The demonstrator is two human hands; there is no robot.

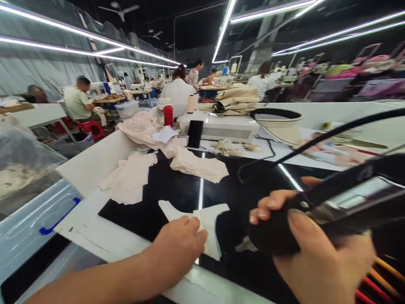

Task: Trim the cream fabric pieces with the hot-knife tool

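My left hand [182,245] reaches in from the lower left, its fingers closed on a cut white fabric piece [211,228] that lies on the black table panel [158,181]. My right hand [319,249] grips a bulky black corded tool [272,232], close to the camera at the right; its exact kind is unclear. A small grey piece [247,245] shows by the tool's lower end. Beyond my left hand lies a stack of cream fabric pieces [202,164]. Another stack of pale fabric pieces [134,175] sits to the left, partly over the panel's edge.
At the back of the table are a phone [195,134], a red thread spool [168,115], a white box [221,126], folded beige cloth [237,99] and a round cream container [280,124]. A black cord [332,135] arches on the right. Several people sit at work farther off.
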